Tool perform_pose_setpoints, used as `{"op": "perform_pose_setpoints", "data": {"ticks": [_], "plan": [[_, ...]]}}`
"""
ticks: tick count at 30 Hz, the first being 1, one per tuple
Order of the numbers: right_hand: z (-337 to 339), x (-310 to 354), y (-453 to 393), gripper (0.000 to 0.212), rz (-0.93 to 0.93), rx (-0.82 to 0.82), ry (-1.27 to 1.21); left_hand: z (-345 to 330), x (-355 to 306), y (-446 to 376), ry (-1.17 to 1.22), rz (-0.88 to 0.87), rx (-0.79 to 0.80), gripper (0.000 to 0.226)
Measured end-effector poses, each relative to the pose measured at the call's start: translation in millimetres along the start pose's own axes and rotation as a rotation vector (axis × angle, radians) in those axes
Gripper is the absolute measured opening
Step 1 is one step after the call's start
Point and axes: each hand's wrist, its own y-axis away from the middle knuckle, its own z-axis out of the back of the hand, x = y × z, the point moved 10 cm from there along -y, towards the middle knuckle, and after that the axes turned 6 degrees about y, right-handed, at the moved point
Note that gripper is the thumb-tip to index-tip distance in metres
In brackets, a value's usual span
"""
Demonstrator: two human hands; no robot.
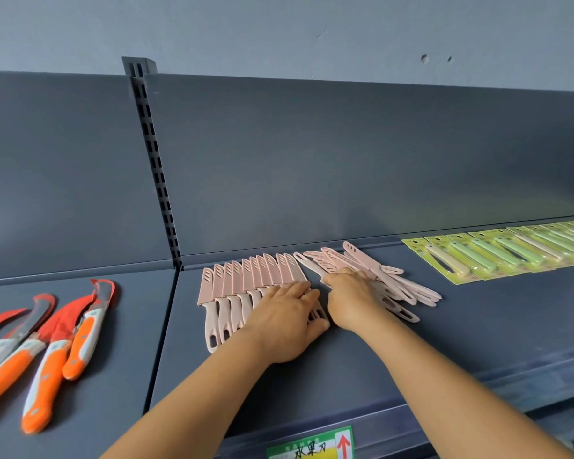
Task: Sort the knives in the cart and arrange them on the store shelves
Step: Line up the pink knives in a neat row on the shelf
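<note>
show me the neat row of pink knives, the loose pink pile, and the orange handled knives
neat row of pink knives (246, 278), head view, on a pink blade sheath mid-row
loose pink pile (408, 289), head view, on overlapping handles at its right side
orange handled knives (80, 339), head view, on the orange grip of the rightmost one

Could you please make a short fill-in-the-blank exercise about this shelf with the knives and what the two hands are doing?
1. The left hand lies flat on the tidy row of ____ sheathed knives.
2. The right hand grips a knife from the loose pile of pink knives, which lies to the ____ of the tidy row.
3. The curved knives on the left have ____ and white handles.
4. The knives on green cards lie at the far ____ of the shelf.

Missing words: pink; right; orange; right
</note>
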Motion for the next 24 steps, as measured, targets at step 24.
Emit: {"op": "perform_pose_setpoints", "data": {"ticks": [24], "plan": [[14.5,-28.2,16.9,0.005,-0.189,0.026,-0.865,25.0,-3.4,-2.7,0.304,0.044,-0.18,0.05]]}}
